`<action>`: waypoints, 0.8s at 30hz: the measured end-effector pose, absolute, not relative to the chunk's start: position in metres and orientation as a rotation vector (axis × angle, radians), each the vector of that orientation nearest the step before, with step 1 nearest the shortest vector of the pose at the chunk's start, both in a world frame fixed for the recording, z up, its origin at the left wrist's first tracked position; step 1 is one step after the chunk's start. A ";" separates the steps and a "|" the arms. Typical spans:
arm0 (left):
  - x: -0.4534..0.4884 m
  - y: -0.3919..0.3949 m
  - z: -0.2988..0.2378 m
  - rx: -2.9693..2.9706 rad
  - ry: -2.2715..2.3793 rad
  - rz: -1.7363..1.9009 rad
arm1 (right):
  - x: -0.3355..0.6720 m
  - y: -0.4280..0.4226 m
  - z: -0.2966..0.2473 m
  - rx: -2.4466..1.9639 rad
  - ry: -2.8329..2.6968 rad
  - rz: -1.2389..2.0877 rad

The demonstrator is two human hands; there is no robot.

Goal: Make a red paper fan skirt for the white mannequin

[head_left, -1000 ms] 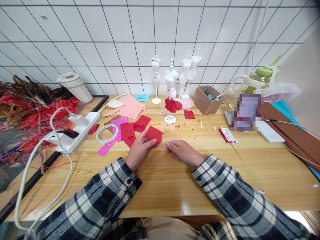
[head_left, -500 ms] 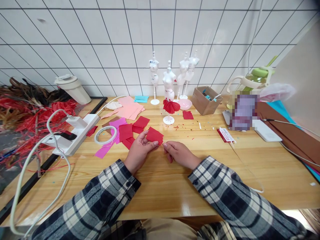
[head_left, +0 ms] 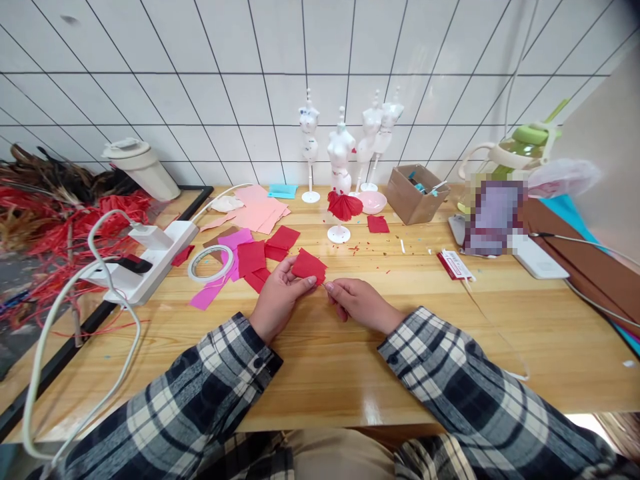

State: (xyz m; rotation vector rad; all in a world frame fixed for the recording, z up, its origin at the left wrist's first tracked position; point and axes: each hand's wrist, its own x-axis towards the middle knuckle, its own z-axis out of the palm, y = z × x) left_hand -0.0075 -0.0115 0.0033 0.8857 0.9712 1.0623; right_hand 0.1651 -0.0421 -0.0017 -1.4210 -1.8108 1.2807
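Note:
My left hand (head_left: 281, 297) pinches a square of red crepe paper (head_left: 309, 265) between thumb and fingers, above the table. Close to the paper's lower right corner, the fingers of my right hand (head_left: 357, 300) are pinched around something thin, too small to make out. Beyond my hands stands a small white mannequin (head_left: 341, 150) with a pleated red paper skirt (head_left: 345, 205) around its lower part. More red paper pieces (head_left: 251, 258) lie left of my left hand, partly over purple paper strips (head_left: 205, 295). A roll of white tape (head_left: 193, 272) rests on them.
Several white mannequins (head_left: 309, 133) stand at the back by a pink dish (head_left: 374, 202) and a cardboard box (head_left: 413, 203). At left are a power strip (head_left: 165, 257) with looping cables and a white cup (head_left: 145, 170). A phone-like blurred object (head_left: 495, 217) and bottle (head_left: 523, 150) are at right.
The view has tilted slightly, so the background sits a little higher. Both hands keep nearly the same pose, with the red paper still in my left hand.

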 end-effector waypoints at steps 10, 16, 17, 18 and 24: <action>-0.007 -0.013 0.005 0.892 0.991 1.050 | 0.165 -0.040 -0.002 -1.427 -1.814 1.308; -0.007 -0.012 0.004 0.890 0.987 1.058 | 0.165 -0.040 -0.001 -1.443 -1.812 1.314; -0.007 -0.012 0.003 0.897 0.985 1.056 | 0.165 -0.040 -0.001 -1.442 -1.809 1.319; -0.007 -0.012 0.003 0.907 0.984 1.054 | 0.165 -0.040 -0.001 -1.440 -1.806 1.324; -0.009 -0.011 0.000 0.944 0.978 1.045 | 0.166 -0.040 0.000 -1.422 -1.800 1.326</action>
